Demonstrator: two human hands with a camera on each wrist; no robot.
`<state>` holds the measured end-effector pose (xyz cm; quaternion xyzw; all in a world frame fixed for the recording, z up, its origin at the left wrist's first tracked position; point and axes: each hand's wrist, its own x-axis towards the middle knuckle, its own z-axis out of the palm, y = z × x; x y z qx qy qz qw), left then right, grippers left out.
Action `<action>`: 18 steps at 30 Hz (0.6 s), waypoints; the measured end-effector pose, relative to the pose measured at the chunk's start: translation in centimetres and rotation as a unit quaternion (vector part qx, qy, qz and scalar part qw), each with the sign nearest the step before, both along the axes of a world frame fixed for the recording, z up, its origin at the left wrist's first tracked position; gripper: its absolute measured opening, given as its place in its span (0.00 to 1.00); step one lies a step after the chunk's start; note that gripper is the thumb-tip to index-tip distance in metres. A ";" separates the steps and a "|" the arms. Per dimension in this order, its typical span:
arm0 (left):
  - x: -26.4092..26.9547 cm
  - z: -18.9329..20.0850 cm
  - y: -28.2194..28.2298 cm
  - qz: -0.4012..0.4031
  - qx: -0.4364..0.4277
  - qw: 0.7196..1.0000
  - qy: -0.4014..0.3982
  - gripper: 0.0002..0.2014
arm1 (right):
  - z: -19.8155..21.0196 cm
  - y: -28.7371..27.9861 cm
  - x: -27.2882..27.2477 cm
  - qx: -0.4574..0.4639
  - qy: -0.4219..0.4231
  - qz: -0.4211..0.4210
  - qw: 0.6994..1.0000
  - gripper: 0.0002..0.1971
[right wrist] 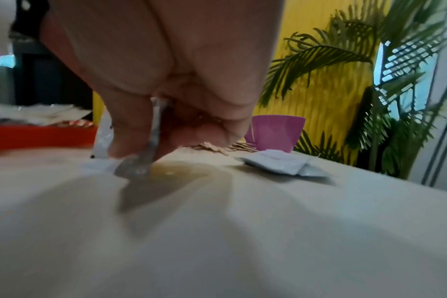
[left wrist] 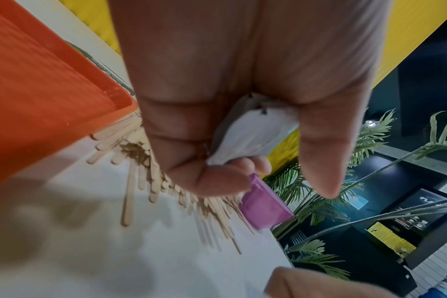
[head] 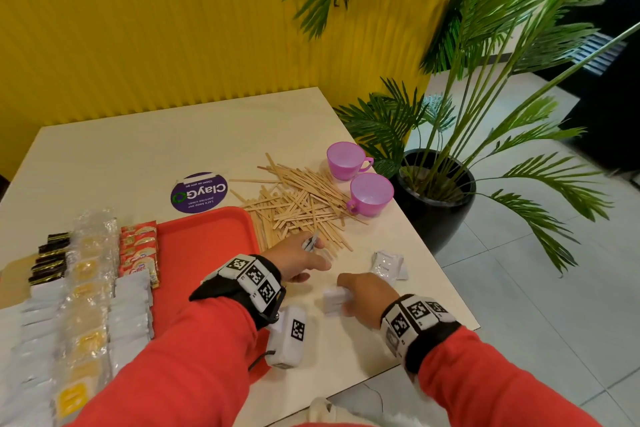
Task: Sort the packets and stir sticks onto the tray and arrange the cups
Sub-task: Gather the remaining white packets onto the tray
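Observation:
My left hand point(head: 304, 258) hovers just right of the red tray point(head: 204, 246) and grips white packets point(left wrist: 250, 137) in its curled fingers. My right hand point(head: 360, 291) is low on the table and pinches white packets point(head: 334, 298) point(right wrist: 151, 141) that stand on edge against the tabletop. Another white packet point(head: 388, 263) point(right wrist: 278, 163) lies flat on the table beyond my right hand. A heap of wooden stir sticks point(head: 298, 204) sprawls right of the tray. Two purple cups point(head: 346, 159) point(head: 370, 192) stand upright past the sticks near the table's right edge.
Rows of white, yellow, red and black packets point(head: 86, 288) fill the tray's left part. A round purple sticker point(head: 199, 192) lies behind the tray. A potted palm point(head: 436, 184) stands on the floor off the table's right edge. A yellow wall runs behind.

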<state>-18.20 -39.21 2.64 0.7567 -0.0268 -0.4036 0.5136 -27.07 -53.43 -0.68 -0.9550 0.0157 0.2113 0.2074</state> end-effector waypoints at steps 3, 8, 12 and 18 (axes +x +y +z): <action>0.1 -0.4 0.2 -0.011 -0.009 1.000 -0.013 0.12 | 0.4 0.3 0.3 0.172 0.000 -0.079 0.982 0.04; -0.6 0.1 0.2 -0.051 -0.091 0.994 0.006 0.12 | 2.1 0.2 1.9 0.323 -0.063 -0.167 0.930 0.10; -0.9 0.7 -0.5 0.004 -0.089 0.996 0.008 0.08 | 1.6 0.1 2.7 0.291 -0.097 -0.246 0.920 0.14; -0.4 0.9 -0.8 0.065 -0.112 0.991 0.028 0.13 | -0.1 -4.5 2.2 -0.034 -0.043 -0.307 0.950 0.19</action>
